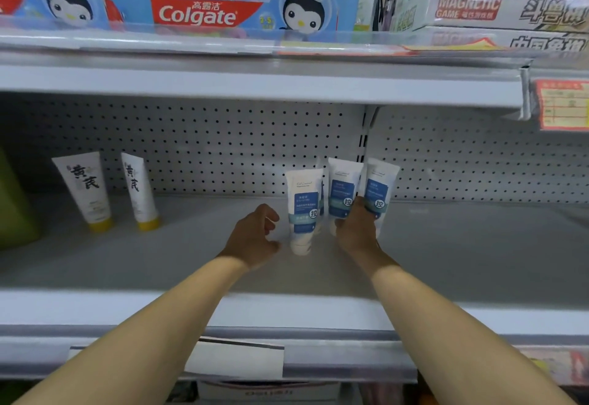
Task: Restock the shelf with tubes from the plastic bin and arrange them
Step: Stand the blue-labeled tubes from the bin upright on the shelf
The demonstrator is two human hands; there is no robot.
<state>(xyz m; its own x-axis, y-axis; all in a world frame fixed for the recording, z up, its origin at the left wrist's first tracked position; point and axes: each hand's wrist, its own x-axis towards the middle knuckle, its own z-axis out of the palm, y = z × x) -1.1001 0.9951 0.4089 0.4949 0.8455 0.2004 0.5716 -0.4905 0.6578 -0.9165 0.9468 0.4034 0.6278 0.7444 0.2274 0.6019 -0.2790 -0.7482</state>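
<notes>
Both hands reaching into the shelf [127,264] at mid-frame, among the blue-label tubes.

Left hand [255,239] is hovering just left of the front blue-label tube [302,210], fingers curled loosely, grasping nothing. Right hand [357,229] is curling round the base of the middle tube [342,191]; a third tube [379,191] is standing just right of it, against the pegboard. Two yellow-capped tubes [92,191] are leaning at centre left, well apart. Colgate boxes [197,12] are sitting on the shelf above.
</notes>
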